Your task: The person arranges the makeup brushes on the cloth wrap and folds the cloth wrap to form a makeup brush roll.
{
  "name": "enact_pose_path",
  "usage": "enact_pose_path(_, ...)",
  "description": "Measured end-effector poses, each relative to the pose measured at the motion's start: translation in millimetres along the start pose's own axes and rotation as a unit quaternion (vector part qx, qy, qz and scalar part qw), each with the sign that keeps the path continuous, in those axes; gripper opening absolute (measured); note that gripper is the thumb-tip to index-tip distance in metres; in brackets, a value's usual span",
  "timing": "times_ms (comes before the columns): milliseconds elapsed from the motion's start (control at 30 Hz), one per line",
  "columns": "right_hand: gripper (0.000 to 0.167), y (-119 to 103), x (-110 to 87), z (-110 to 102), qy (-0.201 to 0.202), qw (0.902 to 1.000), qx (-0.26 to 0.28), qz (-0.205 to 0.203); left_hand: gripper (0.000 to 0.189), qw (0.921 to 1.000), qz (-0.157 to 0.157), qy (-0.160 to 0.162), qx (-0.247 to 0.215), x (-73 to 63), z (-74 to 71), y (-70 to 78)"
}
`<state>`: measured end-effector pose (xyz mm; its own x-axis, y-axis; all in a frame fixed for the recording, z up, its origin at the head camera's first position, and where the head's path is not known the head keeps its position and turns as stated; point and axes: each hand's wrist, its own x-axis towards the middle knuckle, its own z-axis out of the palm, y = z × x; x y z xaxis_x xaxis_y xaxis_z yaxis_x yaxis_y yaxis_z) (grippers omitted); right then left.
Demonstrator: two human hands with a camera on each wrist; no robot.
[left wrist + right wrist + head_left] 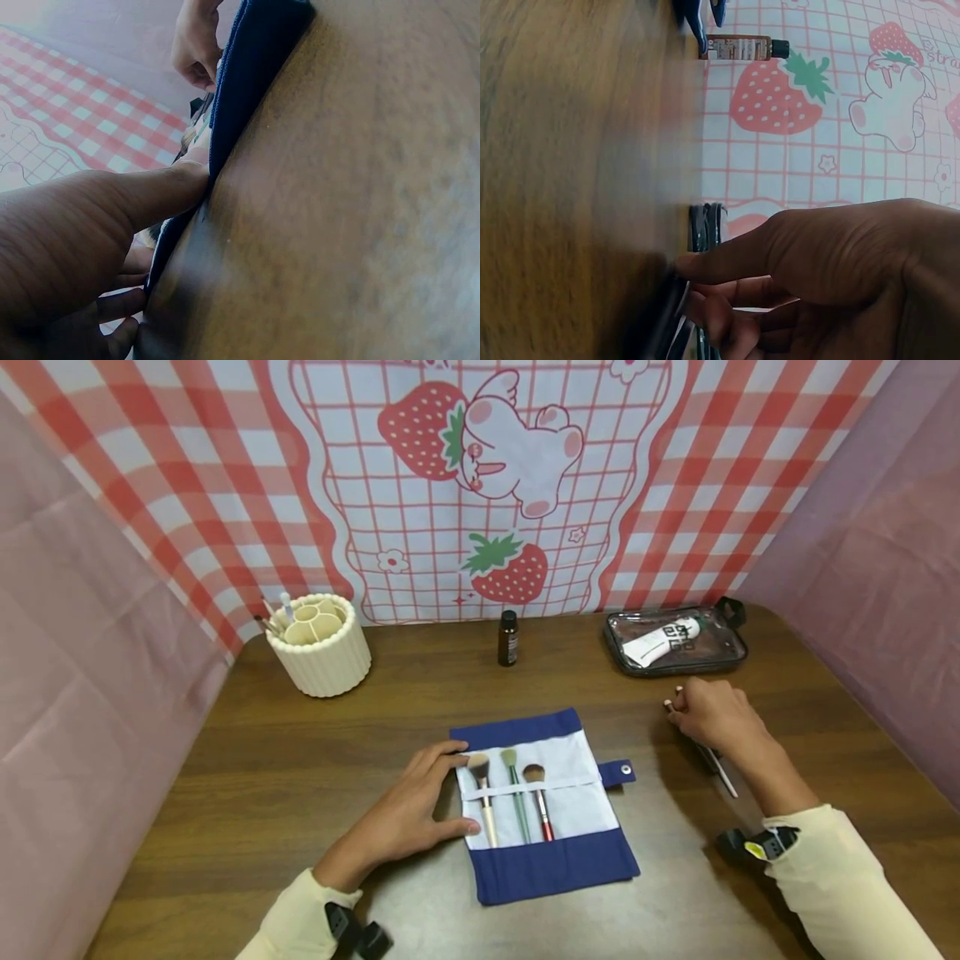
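Note:
An unfolded blue-and-white fabric brush roll (543, 877) lies on the table. Under its white strap sit a cream-handled makeup brush (483, 793), a green one (515, 785) and a red-handled one (542, 797). My left hand (405, 806) rests at the roll's left edge, thumb and fingers spread and fairly straight. Over to the right, my right hand (716, 714) pinches slim dark sticks (660, 319) between thumb and curled fingers, low over the table. Their light ends (669, 704) poke out past the fingers; a pale thin end (727, 781) shows below the hand, which hides the rest.
A cream ribbed holder (322, 660) with a few thin tools stands at the back left. At the back middle is a small dark bottle (507, 639). A clear black-edged pouch (675, 643) with a white tube lies beyond my right hand. The roll's snap tab (617, 772) points right.

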<state>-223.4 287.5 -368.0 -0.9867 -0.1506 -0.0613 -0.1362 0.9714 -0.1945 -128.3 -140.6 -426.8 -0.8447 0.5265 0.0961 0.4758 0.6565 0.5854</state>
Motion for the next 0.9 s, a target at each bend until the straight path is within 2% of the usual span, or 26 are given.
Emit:
enact_pose_path(333, 0.036, -4.7, 2.4, 3.8, -0.005, 0.9999, 0.01, 0.003, 0.086, 1.0, 0.001, 0.0, 0.004, 0.9, -0.2, -0.4)
enact_pose_path(467, 0.027, -14.1, 5.1, -1.4, 0.031, 0.9982, 0.05, -0.011, 0.085, 0.9999, -0.004, -0.002, 0.01, 0.1, 0.7, -0.8)
enact_pose_path(600, 0.013, -27.9, 10.7, -7.8, 0.066, 0.99, 0.114, -0.051, 0.085, 1.0, -0.005, 0.0, 0.006, 0.1, 0.9, -0.8)
enact_pose_path(700, 0.02, -39.9, 14.6, -9.1, 0.074, 0.9795, 0.171, -0.077, 0.086, 1.0, -0.004, 0.003, 0.002, 0.1, 0.9, -0.8)
enact_pose_path(767, 0.022, -48.2, 16.7, -8.2, 0.071, 0.9691, 0.218, -0.092, 0.085, 1.0, -0.003, 0.004, 0.002, 0.0, 0.9, -0.9)
enact_pose_path(833, 0.025, -56.4, 18.9, -5.7, 0.056, 0.9518, 0.283, -0.105, 0.085, 1.0, 0.0, 0.005, 0.004, 0.0, 0.8, -1.0)
enact_pose_path(900, 0.028, -64.6, 21.5, -2.0, 0.032, 0.9266, 0.355, -0.118, 0.085, 1.0, 0.003, 0.005, 0.005, 0.0, 0.9, -1.1)
